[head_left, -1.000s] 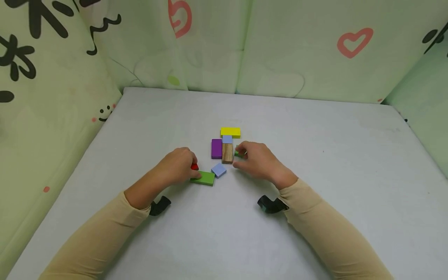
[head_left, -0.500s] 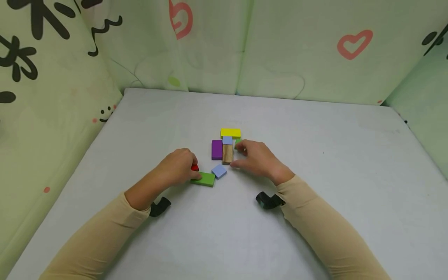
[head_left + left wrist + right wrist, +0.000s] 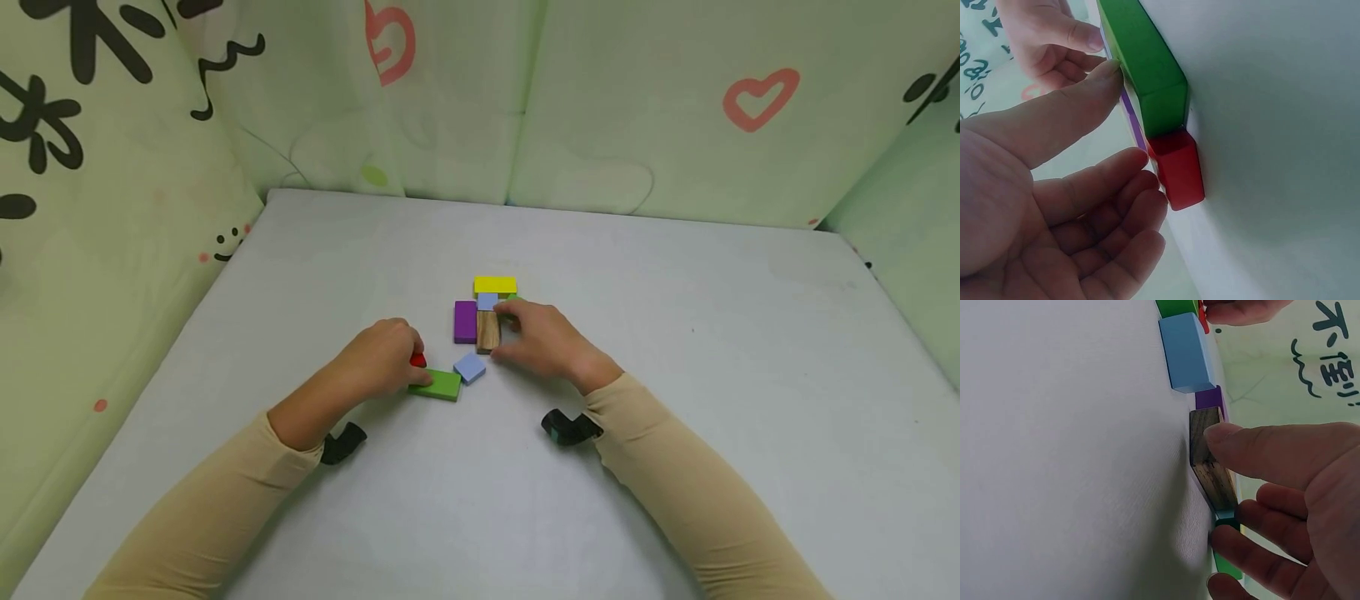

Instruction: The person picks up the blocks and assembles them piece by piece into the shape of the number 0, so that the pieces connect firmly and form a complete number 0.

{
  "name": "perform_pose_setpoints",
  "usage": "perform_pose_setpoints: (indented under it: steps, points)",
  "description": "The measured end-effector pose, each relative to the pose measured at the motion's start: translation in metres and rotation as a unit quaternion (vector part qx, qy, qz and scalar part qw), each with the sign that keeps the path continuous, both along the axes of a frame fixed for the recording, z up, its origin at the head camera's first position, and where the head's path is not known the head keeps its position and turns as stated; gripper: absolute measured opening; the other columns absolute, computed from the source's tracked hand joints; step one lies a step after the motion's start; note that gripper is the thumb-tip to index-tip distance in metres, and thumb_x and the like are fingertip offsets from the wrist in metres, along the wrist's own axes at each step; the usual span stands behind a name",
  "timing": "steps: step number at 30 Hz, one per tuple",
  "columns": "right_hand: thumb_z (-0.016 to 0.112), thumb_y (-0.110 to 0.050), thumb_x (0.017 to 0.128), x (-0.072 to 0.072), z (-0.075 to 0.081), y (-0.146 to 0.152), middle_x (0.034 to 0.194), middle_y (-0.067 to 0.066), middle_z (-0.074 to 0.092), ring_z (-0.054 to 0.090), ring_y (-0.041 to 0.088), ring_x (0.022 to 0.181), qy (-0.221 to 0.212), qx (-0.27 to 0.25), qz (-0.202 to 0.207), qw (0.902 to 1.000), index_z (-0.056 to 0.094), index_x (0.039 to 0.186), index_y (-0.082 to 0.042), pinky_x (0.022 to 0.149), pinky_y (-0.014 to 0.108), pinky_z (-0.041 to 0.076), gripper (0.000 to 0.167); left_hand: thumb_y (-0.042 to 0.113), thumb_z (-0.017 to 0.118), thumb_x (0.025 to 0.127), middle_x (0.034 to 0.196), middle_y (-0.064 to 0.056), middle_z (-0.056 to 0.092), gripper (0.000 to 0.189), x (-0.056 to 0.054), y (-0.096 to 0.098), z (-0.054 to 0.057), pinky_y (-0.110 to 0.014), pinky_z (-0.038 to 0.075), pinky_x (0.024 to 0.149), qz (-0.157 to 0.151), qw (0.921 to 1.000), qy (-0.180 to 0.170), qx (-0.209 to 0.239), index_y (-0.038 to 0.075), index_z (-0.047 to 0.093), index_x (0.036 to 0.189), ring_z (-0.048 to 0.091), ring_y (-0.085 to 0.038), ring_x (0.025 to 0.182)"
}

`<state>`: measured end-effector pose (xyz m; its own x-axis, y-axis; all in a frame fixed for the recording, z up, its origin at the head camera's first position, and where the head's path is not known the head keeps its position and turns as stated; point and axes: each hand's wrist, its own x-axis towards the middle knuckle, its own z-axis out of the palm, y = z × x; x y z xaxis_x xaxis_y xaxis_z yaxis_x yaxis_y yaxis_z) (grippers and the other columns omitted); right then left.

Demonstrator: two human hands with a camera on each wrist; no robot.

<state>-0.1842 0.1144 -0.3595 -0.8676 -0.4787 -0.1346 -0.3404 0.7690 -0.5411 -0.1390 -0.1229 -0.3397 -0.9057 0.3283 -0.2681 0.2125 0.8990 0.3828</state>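
On the table, my left hand (image 3: pixel 381 354) has its thumb on a long green block (image 3: pixel 437 385); its fingers touch a small red block (image 3: pixel 1177 170) beside it. My right hand (image 3: pixel 546 342) pinches a wooden block (image 3: pixel 487 332) lengthwise, its thumb at the near end and a finger by the far end. Touching that far end is a light blue block (image 3: pixel 487 302), with a yellow block (image 3: pixel 495 285) behind it. A purple block (image 3: pixel 465 322) lies along the wooden block's left side. Another green block (image 3: pixel 1227 556) is partly hidden by my right fingers.
Between the long green block and the wooden block, a second light blue block (image 3: pixel 469 367) lies turned at an angle. A white table (image 3: pixel 690 375) carries everything. Printed curtains (image 3: pixel 600 125) stand along its back and sides.
The green block at the right has moved away from me toward the yellow block. My right hand has shifted left onto the wooden block. My left hand stays put.
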Motion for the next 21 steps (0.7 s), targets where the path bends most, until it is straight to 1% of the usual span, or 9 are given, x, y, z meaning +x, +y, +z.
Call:
perform_pose_setpoints:
  steps: [7, 15, 21]
  points:
    - [0.074, -0.021, 0.089, 0.0003, 0.0016, 0.0006, 0.128, 0.014, 0.061, 0.057, 0.028, 0.109, 0.001, 0.004, 0.006, 1.0000, 0.053, 0.140, -0.001, 0.096, 0.041, 0.047, 0.058, 0.023, 0.083, 0.084, 0.102, -0.011, 0.063, 0.041, 0.0012, 0.0004, 0.0004, -0.033, 0.052, 0.076, 0.003, 1.0000, -0.001, -0.003, -0.003, 0.071, 0.113, 0.057, -0.025, 0.091]
    - [0.076, -0.022, 0.088, -0.0005, 0.0002, 0.0015, 0.133, 0.016, 0.058, 0.056, 0.030, 0.114, 0.002, 0.001, 0.017, 0.9999, 0.052, 0.140, 0.001, 0.102, 0.042, 0.044, 0.061, 0.023, 0.083, 0.084, 0.103, -0.011, 0.063, 0.041, 0.0014, 0.0010, 0.0009, -0.032, 0.053, 0.077, 0.002, 1.0000, -0.003, -0.006, -0.003, 0.071, 0.114, 0.057, -0.025, 0.092]
    - [0.075, -0.022, 0.088, -0.0016, -0.0010, 0.0031, 0.131, 0.015, 0.059, 0.056, 0.030, 0.111, 0.009, 0.002, 0.026, 0.9996, 0.055, 0.137, 0.001, 0.099, 0.043, 0.045, 0.058, 0.023, 0.083, 0.084, 0.101, -0.011, 0.063, 0.041, 0.0013, 0.0006, 0.0007, -0.032, 0.053, 0.076, 0.002, 1.0000, -0.002, -0.006, -0.003, 0.071, 0.113, 0.057, -0.024, 0.091]
